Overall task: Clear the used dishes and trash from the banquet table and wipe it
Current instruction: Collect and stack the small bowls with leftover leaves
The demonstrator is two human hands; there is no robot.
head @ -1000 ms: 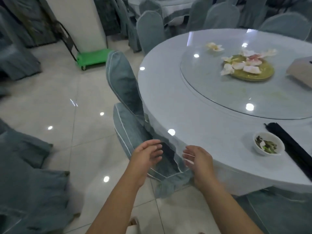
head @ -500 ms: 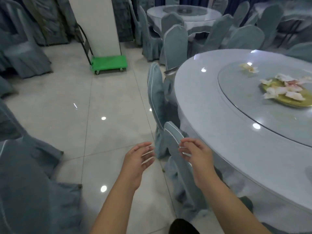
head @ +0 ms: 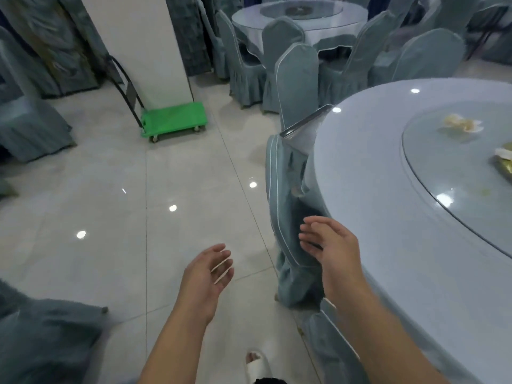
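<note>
The round banquet table [head: 374, 206] fills the right side, with a glass turntable [head: 454, 167] in its middle. On the turntable lie crumpled tissues [head: 462, 123], and a yellow-green plate [head: 504, 164] is cut off by the right edge. My left hand [head: 206, 275] hangs over the floor with relaxed fingers, holding nothing. In front of a covered chair [head: 288, 217] tucked under the table's edge, my right hand [head: 329, 242] is empty with its fingers loosely spread.
A shiny metal tray or tub [head: 306, 123] sits by the table's far-left edge. A green platform trolley [head: 173, 120] stands by a white pillar [head: 138, 48]. Covered chairs ring another table [head: 299, 18] behind. More chair covers [head: 41, 339] lie at bottom left. My sandalled foot [head: 256, 364] is below.
My view has swung left and along the table's edge; the small bowl and dark object have left the frame. Both hands have drifted apart and stay empty.
</note>
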